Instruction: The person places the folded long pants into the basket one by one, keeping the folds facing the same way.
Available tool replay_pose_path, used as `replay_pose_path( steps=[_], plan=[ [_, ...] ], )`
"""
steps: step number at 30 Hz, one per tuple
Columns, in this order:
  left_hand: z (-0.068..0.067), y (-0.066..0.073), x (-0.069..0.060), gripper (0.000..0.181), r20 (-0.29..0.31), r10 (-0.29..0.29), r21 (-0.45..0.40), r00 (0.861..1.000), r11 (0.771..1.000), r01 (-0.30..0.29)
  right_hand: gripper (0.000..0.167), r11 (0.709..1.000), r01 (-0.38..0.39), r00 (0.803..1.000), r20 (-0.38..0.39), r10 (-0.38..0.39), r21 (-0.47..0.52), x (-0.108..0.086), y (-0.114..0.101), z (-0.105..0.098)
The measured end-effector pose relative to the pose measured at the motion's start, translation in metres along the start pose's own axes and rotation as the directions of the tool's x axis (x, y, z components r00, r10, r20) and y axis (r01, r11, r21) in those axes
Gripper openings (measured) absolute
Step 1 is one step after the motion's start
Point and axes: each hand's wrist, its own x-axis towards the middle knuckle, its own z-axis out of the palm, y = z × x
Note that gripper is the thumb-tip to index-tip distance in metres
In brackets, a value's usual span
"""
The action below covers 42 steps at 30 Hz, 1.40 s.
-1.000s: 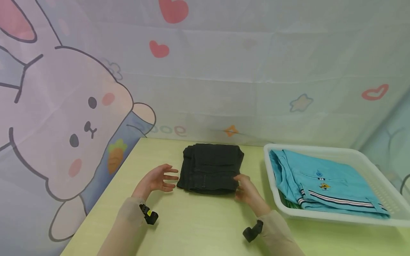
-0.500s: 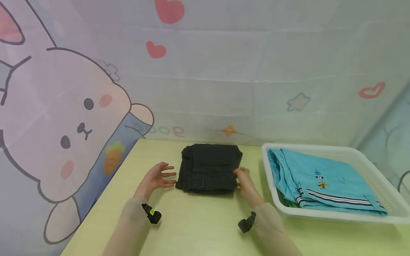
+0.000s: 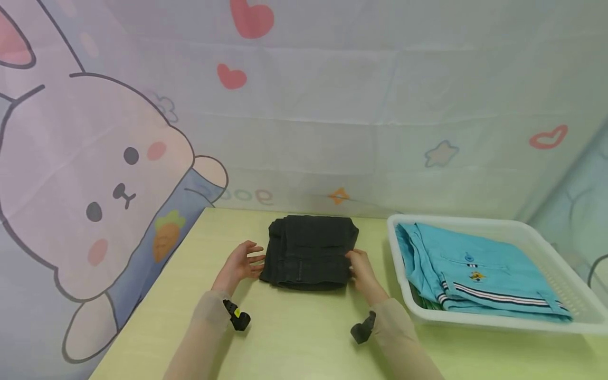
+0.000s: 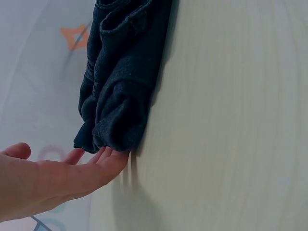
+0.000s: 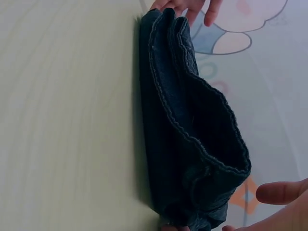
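Folded black jeans (image 3: 315, 253) lie on the table in front of me, a seam and a waistband opening showing in the right wrist view. At their left edge is my left hand (image 3: 239, 268); its extended fingertips touch the underside of the cloth in the left wrist view, the thumb standing apart. On the opposite edge, my right hand (image 3: 363, 269) has its fingertips against the jeans. The right wrist view shows that thumb (image 5: 279, 192) away from the fabric, with the other fingertips low at the edge and partly hidden.
Right of the jeans stands a white plastic basket (image 3: 404, 285) holding folded light-blue pants (image 3: 494, 269) with a striped waistband. The pale yellow table (image 3: 294, 338) meets a printed curtain (image 3: 332, 132) with a rabbit and hearts behind it.
My left hand has moved right, from beside the jeans to touching their left edge. My right hand stays at the right edge, shifted slightly. The jeans lie in the same place.
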Motion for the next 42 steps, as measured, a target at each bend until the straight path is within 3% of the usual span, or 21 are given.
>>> replay_pose_path(
  steps=[8,13,16,19,24,31,35,42],
  plan=[
    [0.004,0.000,0.005,0.059,-0.029,-0.010,0.019,1.000,1.000,0.011,0.064,0.996,-0.077,0.997,-0.023,0.078,0.045,-0.030,-0.028,0.009],
    [0.007,0.005,0.009,0.060,-0.025,-0.015,0.033,1.000,0.999,0.016,0.061,0.992,-0.099,0.995,-0.017,0.100,0.083,-0.029,-0.030,0.008],
    [0.008,0.007,0.010,0.061,-0.030,-0.026,0.042,0.999,0.999,0.027,0.045,0.989,-0.098,0.994,-0.026,0.102,0.110,-0.025,-0.028,0.007],
    [0.008,0.007,0.011,0.063,-0.044,-0.037,0.054,0.998,0.998,0.040,0.039,0.983,-0.129,0.990,-0.039,0.135,0.130,-0.026,-0.027,0.006],
    [0.006,0.005,0.009,0.067,-0.053,-0.039,0.095,0.998,0.994,0.044,0.054,0.974,-0.190,0.978,-0.062,0.199,0.124,-0.031,-0.027,0.006],
    [0.002,0.003,0.009,0.066,0.017,-0.031,0.167,0.999,0.986,0.028,0.029,0.966,-0.206,0.976,-0.042,0.215,0.157,-0.031,-0.025,0.005],
    [0.001,0.003,0.009,0.066,0.057,-0.037,0.144,0.998,0.989,0.028,0.017,0.952,-0.216,0.975,-0.009,0.223,0.216,-0.033,-0.026,0.005],
    [0.003,0.005,0.007,0.065,0.091,-0.027,0.099,0.995,0.995,0.018,0.010,0.944,-0.199,0.978,-0.002,0.207,0.264,-0.031,-0.020,0.003]
  ],
)
